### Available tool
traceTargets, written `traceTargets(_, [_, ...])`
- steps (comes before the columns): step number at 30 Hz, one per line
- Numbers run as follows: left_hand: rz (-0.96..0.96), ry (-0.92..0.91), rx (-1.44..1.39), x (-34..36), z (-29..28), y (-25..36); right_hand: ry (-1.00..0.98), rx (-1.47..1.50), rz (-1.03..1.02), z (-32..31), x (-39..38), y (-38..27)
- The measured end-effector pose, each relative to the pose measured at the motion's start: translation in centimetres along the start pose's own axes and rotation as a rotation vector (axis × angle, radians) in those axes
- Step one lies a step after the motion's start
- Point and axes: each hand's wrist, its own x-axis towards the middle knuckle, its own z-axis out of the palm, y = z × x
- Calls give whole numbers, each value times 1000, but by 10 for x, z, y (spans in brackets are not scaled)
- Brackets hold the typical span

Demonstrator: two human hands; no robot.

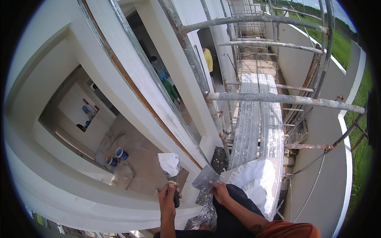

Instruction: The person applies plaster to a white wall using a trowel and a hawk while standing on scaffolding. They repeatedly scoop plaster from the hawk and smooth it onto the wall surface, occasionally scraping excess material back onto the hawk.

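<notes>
My left hand is closed around the dark handle of a putty knife, held blade up. A thick load of white putty covers the upper part of its blade. To the right of it, my right hand pinches a thin, flat metal scraper blade by one edge. The two tools are apart. Beside my right knee lies a pale board with a large heap of wet white putty on it.
Scaffold planks, splashed white, stretch ahead. A scaffold pipe crosses above them. A window opening on the left shows a room with two buckets. People in yellow and green are beyond the wall openings. A boundary wall runs along the right.
</notes>
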Motion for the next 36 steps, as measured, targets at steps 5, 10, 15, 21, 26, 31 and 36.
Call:
traceTargets(5, [-54, 60, -100, 0, -10, -4, 48, 46, 103, 18, -16, -6])
traceTargets(10, [-4, 67, -8, 7, -11, -7, 6, 32, 53, 24, -20, -11])
traceTargets(15, [-6, 123, -60, 13, -6, -10, -36, -59, 61, 8, -8, -2])
traceTargets(21, [5, 143, -58, 14, -20, -10, -21, -56, 82, 11, -5, 2])
traceTargets(26, [33, 138, -87, 10, -22, -8, -29, -50, 94, 9, -3, 5])
traceTargets(31, [22, 154, -58, 6, -20, -8, -19, -83, 96, 13, -9, 4])
traceTargets(36, [14, 166, -64, 4, -18, -6, -68, -90, 155, 11, -8, 6])
